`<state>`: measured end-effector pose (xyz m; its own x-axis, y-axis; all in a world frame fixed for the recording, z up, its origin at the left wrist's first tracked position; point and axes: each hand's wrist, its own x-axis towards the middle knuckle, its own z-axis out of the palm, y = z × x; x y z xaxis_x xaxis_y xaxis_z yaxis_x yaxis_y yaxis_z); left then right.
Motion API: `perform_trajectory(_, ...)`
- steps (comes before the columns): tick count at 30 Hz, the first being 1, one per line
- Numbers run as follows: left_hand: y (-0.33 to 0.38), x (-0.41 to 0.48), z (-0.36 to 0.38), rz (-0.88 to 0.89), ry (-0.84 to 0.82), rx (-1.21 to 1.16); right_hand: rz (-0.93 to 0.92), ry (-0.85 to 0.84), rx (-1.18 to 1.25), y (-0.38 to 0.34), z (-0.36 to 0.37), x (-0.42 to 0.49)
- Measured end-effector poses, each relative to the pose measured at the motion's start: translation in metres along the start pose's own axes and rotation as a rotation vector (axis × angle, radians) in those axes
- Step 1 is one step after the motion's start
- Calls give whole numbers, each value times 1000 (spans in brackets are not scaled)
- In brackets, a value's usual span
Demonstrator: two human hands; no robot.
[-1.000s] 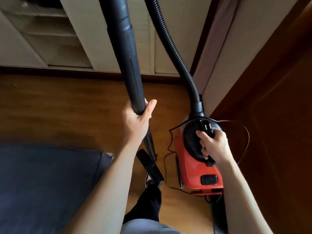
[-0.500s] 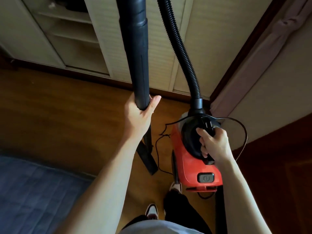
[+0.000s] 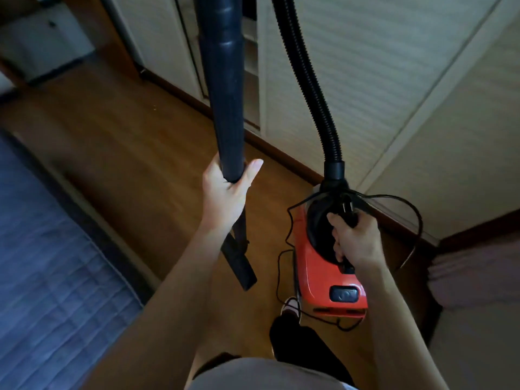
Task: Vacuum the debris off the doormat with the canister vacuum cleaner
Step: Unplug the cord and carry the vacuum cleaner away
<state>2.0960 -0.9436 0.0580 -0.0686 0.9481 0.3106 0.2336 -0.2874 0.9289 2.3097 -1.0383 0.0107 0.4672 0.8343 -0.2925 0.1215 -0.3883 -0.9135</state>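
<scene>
Presently, the red plastic canister vacuum cleaner [image 3: 323, 280] hangs below the right hand [image 3: 357, 240], whose fingers [image 3: 336, 232] are curled tight round its black top handle. Expect a rigid, moderately heavy body; that handle is the correct hold. The left hand [image 3: 222, 195] wraps its fingers [image 3: 250, 171] round the black rigid wand tube [image 3: 225, 94], probably light, stiff and smooth enough to slip. Above the right fingers rises the flexible black corrugated hose [image 3: 309, 80]. Well left of the left fingers lies blue quilted fabric [image 3: 56, 263]; whether it is the doormat cannot be determined.

Red canister vacuum [image 3: 318, 277], black ribbed hose [image 3: 312, 80], blue quilted mat [image 3: 56, 263]
</scene>
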Motion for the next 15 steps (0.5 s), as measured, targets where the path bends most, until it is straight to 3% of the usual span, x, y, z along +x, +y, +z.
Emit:
perform_trajectory(3, -4, 36, 7, -129, 87, 70, -7, -119, -35, -20, 11, 59)
perform_trajectory(15, -25, 114, -46, -155, 413, 226, -64, -418, -132, -93, 121, 174)
